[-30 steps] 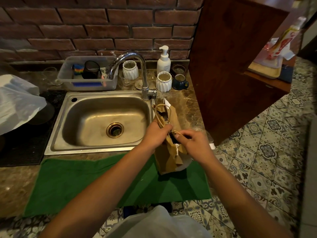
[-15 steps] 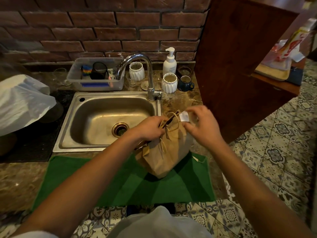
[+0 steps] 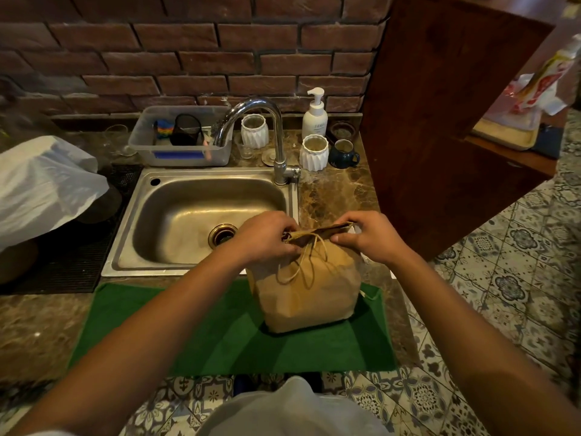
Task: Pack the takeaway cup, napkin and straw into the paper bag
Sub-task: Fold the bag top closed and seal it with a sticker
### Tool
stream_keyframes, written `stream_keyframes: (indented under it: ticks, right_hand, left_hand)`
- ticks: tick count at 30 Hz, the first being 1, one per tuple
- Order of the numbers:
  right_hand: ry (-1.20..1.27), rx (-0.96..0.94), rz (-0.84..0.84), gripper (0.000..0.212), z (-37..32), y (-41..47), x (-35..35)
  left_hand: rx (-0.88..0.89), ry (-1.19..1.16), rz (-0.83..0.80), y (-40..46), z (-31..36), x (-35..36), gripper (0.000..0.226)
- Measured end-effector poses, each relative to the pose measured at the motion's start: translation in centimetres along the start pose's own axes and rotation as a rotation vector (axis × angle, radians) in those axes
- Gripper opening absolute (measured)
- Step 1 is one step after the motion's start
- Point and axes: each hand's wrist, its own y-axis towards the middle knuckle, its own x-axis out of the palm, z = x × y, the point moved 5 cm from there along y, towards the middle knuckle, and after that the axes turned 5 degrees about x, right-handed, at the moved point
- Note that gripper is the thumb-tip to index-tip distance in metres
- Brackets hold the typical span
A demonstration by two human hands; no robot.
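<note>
Pinching the paper bag [image 3: 306, 287] top shut, both hands [image 3: 317, 239]; no legible writing.

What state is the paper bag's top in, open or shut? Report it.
Shut. Both hands, left and right, pinch the paper bag mouth flat into a folded strip; its twine handles hang down the front. Contents are hidden.

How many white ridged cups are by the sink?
2. One white ridged cup stands behind the faucet, beside the clear plastic tub. The other stands right of the faucet, in front of the soap pump bottle. More may hide behind things.
</note>
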Motion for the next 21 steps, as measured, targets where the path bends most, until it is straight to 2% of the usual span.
stream_keyframes:
  ticks: [3, 5, 10, 12, 14, 17, 21]
  right_hand:
    - [0.059, 0.027, 0.020, 0.014, 0.7, -0.4, -0.3]
    - [0.095, 0.045, 0.039, 0.012, 1.2, -0.5, -0.4]
    - [0.254, 0.068, 0.048, 0.011, 2.6, -0.5, -0.5]
    - [0.388, 0.085, 0.062, 0.016, 3.1, -0.7, -0.4]
    - [0.525, 0.127, 0.069, 0.022, 3.7, -1.1, 0.0]
    - [0.645, 0.181, 0.052, 0.027, 5.0, -1.5, 0.7]
    - [0.627, 0.148, -0.158, 0.048, 5.4, -2.2, 1.4]
  left_hand:
    - [-0.032, 0.050, -0.008, -1.0, -1.5, -0.4, 0.043]
    - [-0.051, -0.023, 0.004, -1.6, -2.5, -0.6, 0.043]
    - [-0.171, -0.545, 0.197, -3.0, -5.2, 0.5, 0.041]
    - [-0.246, -0.804, 0.278, -3.2, -6.2, 1.9, 0.036]
    - [-0.260, -0.940, 0.329, -3.2, -6.4, 3.0, 0.035]
    - [-0.240, -0.990, 0.344, -3.1, -6.4, 3.9, 0.039]
    - [-0.206, -0.990, 0.327, -2.6, -6.1, 4.0, 0.044]
